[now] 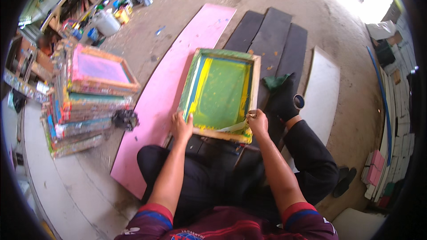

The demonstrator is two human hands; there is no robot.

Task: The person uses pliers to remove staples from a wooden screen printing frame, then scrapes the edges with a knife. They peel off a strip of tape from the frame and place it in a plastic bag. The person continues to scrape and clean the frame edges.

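Green and yellow paint covers the wooden screen frame (221,93) lying on the dark boards (271,40) in front of the sitting person. The left hand (182,126) rests on the near left corner of the frame, fingers spread flat on it. The right hand (257,121) is at the near right corner, fingers pinched on a strip of pale tape (234,127) that runs along the near edge. A long pink board (178,66) lies just beside the frame on the left. Further left stands a tall stack of other painted frames (86,95). A green rag (275,81) and a roll of tape (299,101) sit near the person's black sock (284,100), on the right. A white board (322,89) lies past them.
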